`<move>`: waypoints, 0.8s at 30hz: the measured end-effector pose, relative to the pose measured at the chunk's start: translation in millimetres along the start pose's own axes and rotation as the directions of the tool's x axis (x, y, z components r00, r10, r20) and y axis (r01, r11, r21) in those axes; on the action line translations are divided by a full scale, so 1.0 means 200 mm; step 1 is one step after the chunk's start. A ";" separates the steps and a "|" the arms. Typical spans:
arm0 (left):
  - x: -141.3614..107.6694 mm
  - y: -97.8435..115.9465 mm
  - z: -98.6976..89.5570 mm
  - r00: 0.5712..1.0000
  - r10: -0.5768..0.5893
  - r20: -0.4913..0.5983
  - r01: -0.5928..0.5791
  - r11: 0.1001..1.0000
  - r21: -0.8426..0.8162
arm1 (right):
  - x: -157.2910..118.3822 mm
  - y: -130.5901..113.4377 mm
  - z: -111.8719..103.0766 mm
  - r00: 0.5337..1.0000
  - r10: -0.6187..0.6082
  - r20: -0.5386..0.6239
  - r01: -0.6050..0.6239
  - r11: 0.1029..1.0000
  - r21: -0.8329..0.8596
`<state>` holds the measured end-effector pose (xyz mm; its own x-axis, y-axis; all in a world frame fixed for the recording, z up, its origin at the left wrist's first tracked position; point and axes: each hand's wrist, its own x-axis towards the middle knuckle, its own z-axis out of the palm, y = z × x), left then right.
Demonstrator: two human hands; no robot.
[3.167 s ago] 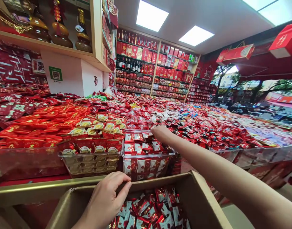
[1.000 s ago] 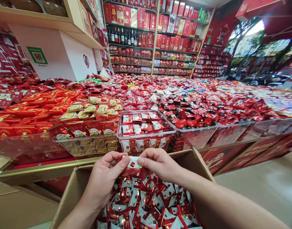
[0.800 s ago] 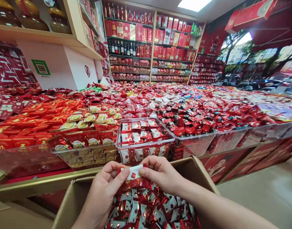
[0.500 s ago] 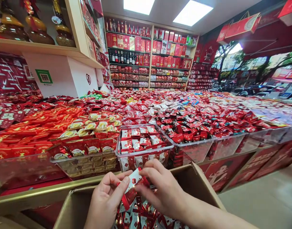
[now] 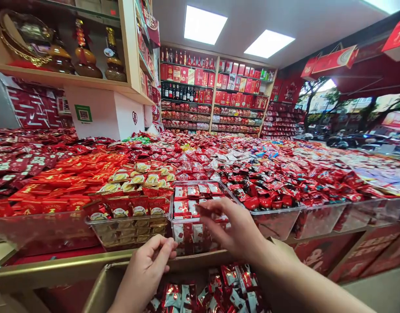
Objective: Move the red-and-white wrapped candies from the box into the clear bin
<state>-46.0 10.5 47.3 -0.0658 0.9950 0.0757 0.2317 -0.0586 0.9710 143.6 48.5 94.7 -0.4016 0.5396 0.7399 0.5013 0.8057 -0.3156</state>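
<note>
A clear plastic bin (image 5: 200,221) holds red-and-white packets (image 5: 193,191) laid in rows. My right hand (image 5: 230,221) is over the right part of this bin, its fingertips at the packets; whatever lies between them is blurred. Lower and to the left, my left hand (image 5: 147,265) is closed, thumb against fingers, above the cardboard box (image 5: 100,284), and nothing shows in it. Inside the box lie loose red-and-white packets (image 5: 216,293).
Left of the bin is another with durian packets (image 5: 139,208), then orange-red packets (image 5: 52,204). Bins of dark red packets (image 5: 268,187) run to the right. A wooden shelf (image 5: 124,84) juts out at the upper left. Stocked shelves (image 5: 216,95) stand behind.
The red-and-white packet between my hands has left my left hand. My right hand has moved up and forward to the clear bin. My view has shifted, showing more ceiling.
</note>
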 end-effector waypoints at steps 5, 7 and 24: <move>0.03 -0.03 0.00 0.997 -0.034 -0.066 0.032 0.999 -0.024 | 0.28 0.19 0.14 0.960 -0.025 0.278 0.070 0.986 -0.151; 0.03 -0.04 0.01 0.998 -0.031 -0.053 0.030 0.999 -0.024 | 0.35 0.25 0.22 0.923 -0.062 0.379 0.144 0.971 -0.191; 0.01 -0.05 0.01 0.999 0.023 -0.047 -0.021 0.999 0.044 | 0.35 0.32 0.29 0.746 -0.121 0.654 0.203 0.978 -0.050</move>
<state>-46.4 13.4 37.2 -0.1057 0.9885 0.1083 0.2755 -0.0755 0.9583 103.1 151.0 91.2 -0.8621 0.4647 0.2020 0.4470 0.8852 -0.1288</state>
